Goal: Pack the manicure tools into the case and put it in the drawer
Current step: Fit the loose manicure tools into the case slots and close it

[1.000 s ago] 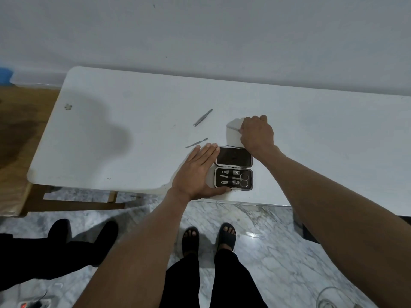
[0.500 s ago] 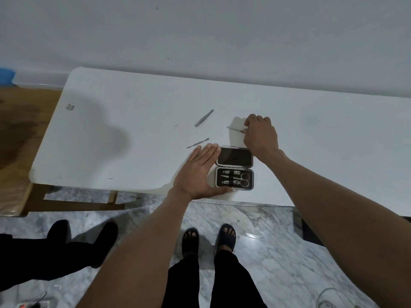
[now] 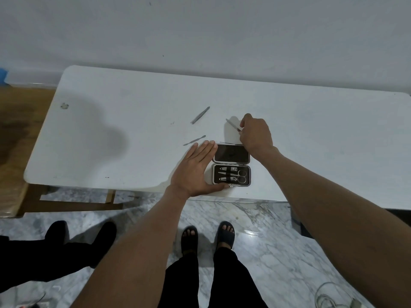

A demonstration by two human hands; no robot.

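Pinching a thin metal tool (image 3: 233, 125) above the surface (image 3: 133, 130), right hand (image 3: 255, 135) hovers behind the open case (image 3: 231, 165); left hand (image 3: 195, 172), fingers straight, braces the case's left side.

Both forearms (image 3: 142, 252) are bare, no sleeves showing. Black trousers (image 3: 213, 278) below, and dark open-toed sandals (image 3: 226, 235) on the feet.
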